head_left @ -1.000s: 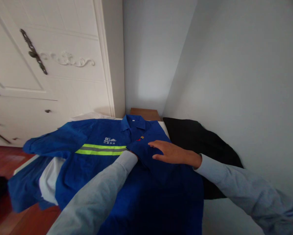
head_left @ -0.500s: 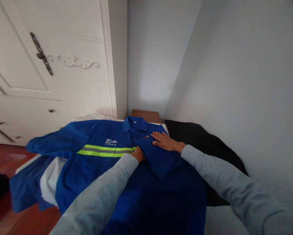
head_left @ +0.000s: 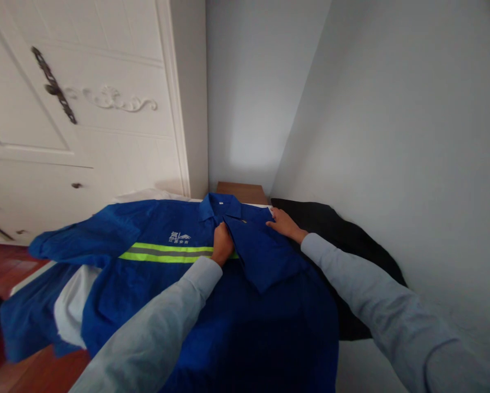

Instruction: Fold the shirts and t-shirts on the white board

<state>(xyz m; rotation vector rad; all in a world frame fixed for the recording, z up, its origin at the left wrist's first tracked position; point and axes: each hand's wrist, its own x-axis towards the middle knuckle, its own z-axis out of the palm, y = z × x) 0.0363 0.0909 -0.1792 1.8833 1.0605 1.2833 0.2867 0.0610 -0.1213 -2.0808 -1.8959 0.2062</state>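
Observation:
A blue work shirt with a collar, a white chest logo and a yellow-green and grey reflective band lies spread out front up. Its right-hand sleeve is folded inward across the chest. My left hand is closed on the inner edge of that folded sleeve, just below the collar; its fingertips are partly hidden. At the shoulder fold, my right hand has its thumb on top of the cloth and its fingers curled at the edge.
Black cloth lies to the right, against the grey wall. A white cabinet stands at the back left. Behind the collar is a brown wooden block. White cloth shows under the left sleeve, above the reddish floor.
My left hand has come out from under the folded sleeve and moved up to its edge near the collar. My right hand has slid outward from lying flat to the shoulder fold.

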